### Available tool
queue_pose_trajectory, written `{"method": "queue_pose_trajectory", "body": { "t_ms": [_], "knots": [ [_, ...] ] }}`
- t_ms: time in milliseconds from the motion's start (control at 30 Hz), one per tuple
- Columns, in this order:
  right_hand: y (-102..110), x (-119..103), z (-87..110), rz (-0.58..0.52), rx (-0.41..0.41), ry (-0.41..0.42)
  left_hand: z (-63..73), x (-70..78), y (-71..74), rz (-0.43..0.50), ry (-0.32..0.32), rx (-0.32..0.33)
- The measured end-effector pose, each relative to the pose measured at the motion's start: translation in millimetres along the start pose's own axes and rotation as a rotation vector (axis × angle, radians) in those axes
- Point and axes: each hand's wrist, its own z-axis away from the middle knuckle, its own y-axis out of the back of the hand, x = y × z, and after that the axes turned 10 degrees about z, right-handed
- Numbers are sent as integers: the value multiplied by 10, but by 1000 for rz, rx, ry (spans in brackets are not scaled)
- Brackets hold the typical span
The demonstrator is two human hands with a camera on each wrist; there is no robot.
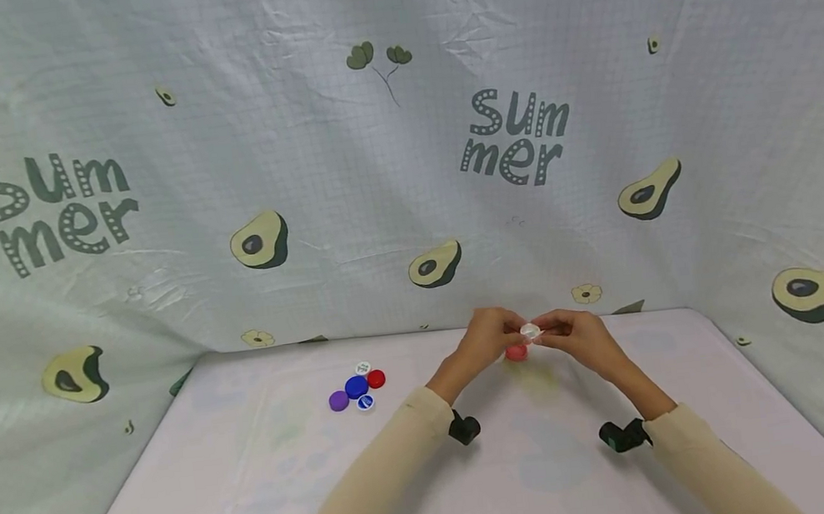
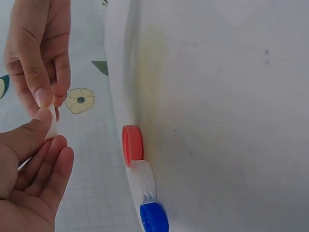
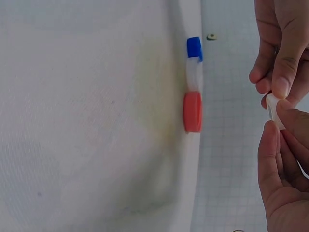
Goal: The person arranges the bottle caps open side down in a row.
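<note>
Both hands meet over the far part of the table and pinch one small white bottle cap [image 1: 530, 331] between them. My left hand [image 1: 487, 339] holds it from the left with thumb and fingers, and my right hand [image 1: 581, 341] from the right. In both wrist views the white cap [image 3: 274, 110] is seen nearly edge-on, partly covered by the fingertips. Below the hands, a red bottle cap [image 2: 133, 146] stands on the table. A clear white cap [image 2: 143, 181] and a blue cap [image 2: 154, 217] are lined up with it; the hands mostly hide these two in the head view.
Left of the hands lies a loose cluster of bottle caps: purple [image 1: 339, 400], blue [image 1: 356, 387], red [image 1: 375, 379], white with print [image 1: 363, 368], and blue-and-white [image 1: 365, 403]. A printed cloth [image 1: 343, 172] rises behind the table's far edge.
</note>
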Motion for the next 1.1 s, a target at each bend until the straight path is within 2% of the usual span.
{"method": "queue_pose_trajectory", "body": {
  "t_ms": [100, 233, 300, 633, 900, 1100],
  "knots": [
    [-7, 58, -17, 21, 3, -8, -54, -8, -41, -64, 17, -28],
    [-22, 134, -27, 44, 3, -32, -107, -44, -96, -97, 57, -54],
    [-29, 167, -27, 56, 0, -39, -126, -64, -118, -89, 68, -59],
    [-28, 257, -79, 115, 21, -46, -209, -133, -180, -43, 45, -56],
    [-73, 368, -119, 116, -15, -92, -268, -258, -293, -30, 94, -76],
    [-82, 379, -132, 131, -5, -82, -289, -272, -292, -16, 120, -73]
  ]
}}
